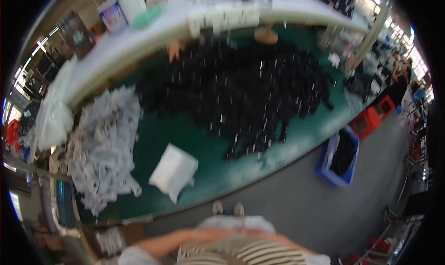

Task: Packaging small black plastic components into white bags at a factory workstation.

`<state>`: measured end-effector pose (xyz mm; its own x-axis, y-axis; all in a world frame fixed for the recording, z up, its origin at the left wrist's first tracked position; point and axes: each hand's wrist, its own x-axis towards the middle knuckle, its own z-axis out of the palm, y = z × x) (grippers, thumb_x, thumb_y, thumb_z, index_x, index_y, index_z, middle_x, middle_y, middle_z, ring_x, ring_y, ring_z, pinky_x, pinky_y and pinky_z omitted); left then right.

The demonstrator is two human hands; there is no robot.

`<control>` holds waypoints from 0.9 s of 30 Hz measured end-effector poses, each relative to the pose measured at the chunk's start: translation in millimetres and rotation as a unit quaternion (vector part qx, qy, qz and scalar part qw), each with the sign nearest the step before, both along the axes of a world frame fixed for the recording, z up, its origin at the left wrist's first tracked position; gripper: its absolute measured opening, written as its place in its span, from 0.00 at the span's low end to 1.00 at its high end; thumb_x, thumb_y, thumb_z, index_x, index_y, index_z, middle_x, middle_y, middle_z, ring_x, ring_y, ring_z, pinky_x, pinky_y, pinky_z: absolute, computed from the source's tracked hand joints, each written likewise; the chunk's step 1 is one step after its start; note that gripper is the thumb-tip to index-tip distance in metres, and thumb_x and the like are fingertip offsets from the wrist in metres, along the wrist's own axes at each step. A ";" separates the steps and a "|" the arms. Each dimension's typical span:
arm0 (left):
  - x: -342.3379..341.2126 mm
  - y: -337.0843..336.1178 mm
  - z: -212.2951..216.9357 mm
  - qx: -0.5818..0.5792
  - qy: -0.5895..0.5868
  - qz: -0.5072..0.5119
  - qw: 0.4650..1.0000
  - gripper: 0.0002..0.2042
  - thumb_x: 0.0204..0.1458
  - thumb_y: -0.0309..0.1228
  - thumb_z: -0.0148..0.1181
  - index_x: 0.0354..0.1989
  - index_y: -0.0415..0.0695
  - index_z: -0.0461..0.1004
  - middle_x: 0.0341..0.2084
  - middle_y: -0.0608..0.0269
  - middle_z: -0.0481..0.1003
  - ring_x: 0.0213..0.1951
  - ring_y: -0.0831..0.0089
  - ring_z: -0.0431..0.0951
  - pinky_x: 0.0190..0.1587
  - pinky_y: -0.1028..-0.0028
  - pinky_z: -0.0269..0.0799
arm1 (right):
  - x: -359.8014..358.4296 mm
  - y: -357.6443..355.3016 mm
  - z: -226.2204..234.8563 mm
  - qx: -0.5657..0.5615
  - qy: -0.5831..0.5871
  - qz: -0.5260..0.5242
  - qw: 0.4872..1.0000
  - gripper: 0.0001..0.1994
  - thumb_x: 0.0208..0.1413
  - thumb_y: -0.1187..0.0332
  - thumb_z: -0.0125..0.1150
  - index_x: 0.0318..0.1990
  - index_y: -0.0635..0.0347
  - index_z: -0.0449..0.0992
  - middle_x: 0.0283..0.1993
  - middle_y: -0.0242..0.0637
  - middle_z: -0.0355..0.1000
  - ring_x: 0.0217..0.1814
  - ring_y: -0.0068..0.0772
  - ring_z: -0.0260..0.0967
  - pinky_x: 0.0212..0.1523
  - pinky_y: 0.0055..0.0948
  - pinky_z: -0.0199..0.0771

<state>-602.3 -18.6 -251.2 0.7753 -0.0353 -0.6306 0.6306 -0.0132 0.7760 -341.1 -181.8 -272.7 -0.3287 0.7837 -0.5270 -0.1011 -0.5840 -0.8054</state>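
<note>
Both my hands are low in front of my waist, close together and smeared by motion. My left hand (208, 235) comes in from the lower left, and my right hand (269, 237) lies beside it on the other side. They rest against or just above my striped clothing (259, 253), with white cloth (236, 222) just beyond them. What they hold, if anything, is not visible. Nearest on the green table (208, 181) lies a white folded packet or cloth (174, 170). Beyond it spreads a large heap of black fabric pieces (241, 89) with small white tags or strips.
Left on the table is a pile of pale grey fabric pieces (104, 144). A raised white shelf (153, 28) curves along the far side. On the floor at right stand a blue crate (323, 165) with black material and red stools (366, 122). A cardboard box (134, 232) sits lower left.
</note>
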 end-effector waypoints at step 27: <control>34.0 -20.1 -4.7 0.261 -0.046 0.074 0.961 0.16 0.62 0.37 0.52 0.53 0.44 0.75 0.51 0.56 0.76 0.54 0.55 0.75 0.55 0.60 0.72 | 73.6 57.6 -187.3 -0.152 -0.090 -0.227 0.958 0.20 0.65 0.57 0.53 0.58 0.60 0.73 0.45 0.35 0.79 0.44 0.29 0.76 0.46 0.33 0.76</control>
<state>-568.3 -38.7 -255.9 0.8011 0.3824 -0.4606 0.5843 -0.3324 0.7403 -267.5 -124.1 -460.0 0.1279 0.6259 -0.7693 -0.2752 -0.7228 -0.6339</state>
